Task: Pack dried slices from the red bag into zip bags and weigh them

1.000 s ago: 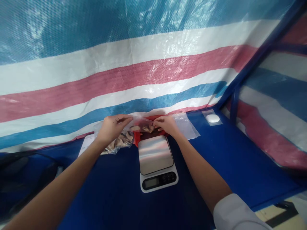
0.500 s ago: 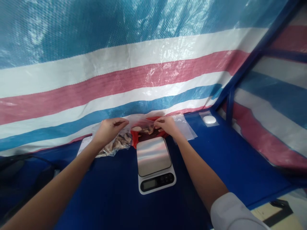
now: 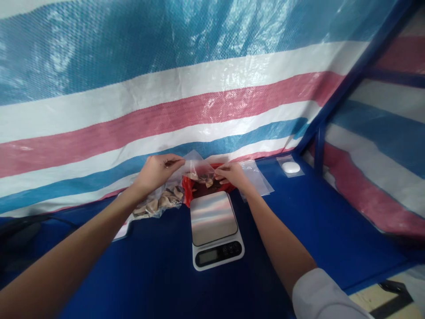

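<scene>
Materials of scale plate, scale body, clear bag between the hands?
Scale plate: probably stainless steel, satin; it blurrily reflects stripes. 
Scale body: likely plastic; smooth, white, though coated metal can't be excluded. 
Clear bag: apparently thin plastic film; hazily see-through.

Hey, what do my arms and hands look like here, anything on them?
Your left hand and right hand are ungloved, with no watch or bracelet visible. A plain, pale whitish sleeve covers the upper end of your right arm; no left sleeve is in view.
</scene>
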`<move>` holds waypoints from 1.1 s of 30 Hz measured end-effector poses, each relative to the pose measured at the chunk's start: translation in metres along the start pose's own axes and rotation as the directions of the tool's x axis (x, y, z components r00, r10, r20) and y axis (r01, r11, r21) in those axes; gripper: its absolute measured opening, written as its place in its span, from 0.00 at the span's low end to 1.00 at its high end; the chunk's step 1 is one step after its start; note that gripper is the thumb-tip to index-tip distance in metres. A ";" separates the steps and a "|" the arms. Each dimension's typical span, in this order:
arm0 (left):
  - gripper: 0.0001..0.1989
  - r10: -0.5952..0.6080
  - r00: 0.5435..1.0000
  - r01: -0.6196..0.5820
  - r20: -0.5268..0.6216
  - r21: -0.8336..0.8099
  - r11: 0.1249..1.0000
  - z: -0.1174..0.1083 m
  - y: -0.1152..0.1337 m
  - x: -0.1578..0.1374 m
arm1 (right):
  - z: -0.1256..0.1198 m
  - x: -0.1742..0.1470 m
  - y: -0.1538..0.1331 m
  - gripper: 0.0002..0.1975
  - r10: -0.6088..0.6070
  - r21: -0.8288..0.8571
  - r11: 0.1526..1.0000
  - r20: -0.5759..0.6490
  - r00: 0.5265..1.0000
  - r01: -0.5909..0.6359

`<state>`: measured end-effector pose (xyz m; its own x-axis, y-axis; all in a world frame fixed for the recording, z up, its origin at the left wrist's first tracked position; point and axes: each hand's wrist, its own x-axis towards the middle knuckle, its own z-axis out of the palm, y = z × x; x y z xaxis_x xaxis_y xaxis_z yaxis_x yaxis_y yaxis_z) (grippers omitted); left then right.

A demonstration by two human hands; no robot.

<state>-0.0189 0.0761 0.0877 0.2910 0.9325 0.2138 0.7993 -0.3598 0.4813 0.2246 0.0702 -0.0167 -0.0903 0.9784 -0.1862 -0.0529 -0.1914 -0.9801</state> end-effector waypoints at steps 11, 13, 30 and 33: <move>0.23 -0.076 0.996 0.076 0.043 0.003 0.997 -0.003 -0.008 0.000 | 0.001 0.000 0.002 0.06 0.008 0.004 1.000 -0.012 1.000 -0.008; 0.23 -0.061 0.997 0.061 0.036 -0.008 0.998 -0.004 -0.004 -0.001 | 0.003 0.001 0.004 0.06 0.011 0.031 0.999 0.004 1.000 -0.011; 0.26 -0.041 0.999 0.038 -0.010 -0.159 0.987 0.009 -0.007 -0.004 | 0.008 -0.003 0.004 0.03 0.024 -0.002 1.000 0.061 0.998 -0.024; 0.25 -0.043 0.999 0.040 -0.015 -0.154 0.987 0.009 -0.008 -0.007 | 0.007 -0.003 0.002 0.04 0.034 -0.019 0.999 0.069 0.997 -0.033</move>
<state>-0.0224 0.0732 0.0745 0.2484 0.9466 0.2057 0.7199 -0.3225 0.6146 0.2179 0.0660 -0.0175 -0.1601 0.9636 -0.2142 -0.0313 -0.2218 -0.9746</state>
